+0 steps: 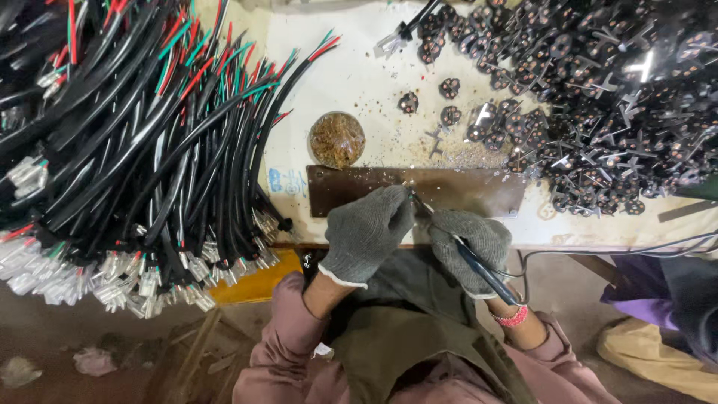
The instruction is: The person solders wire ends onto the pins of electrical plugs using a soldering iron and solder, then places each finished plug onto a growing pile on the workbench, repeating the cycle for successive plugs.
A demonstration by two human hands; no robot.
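Note:
Both my hands wear grey knit gloves and meet over the near edge of a brown metal plate (464, 191) on the white bench. My right hand (470, 243) grips a soldering iron (479, 265) with a dark blue handle, its tip pointing up and left toward my left hand. My left hand (366, 228) is closed, pinching something small at the iron's tip; what it is I cannot make out. A cord runs from the iron's handle off to the right.
A big bundle of black cables (127, 150) with red and green cores and metal terminals fills the left. A heap of small black plug inserts (598, 97) covers the back right. A round tin of brown flux (337, 139) sits behind the plate. Purple and yellow cloth (651, 329) lies lower right.

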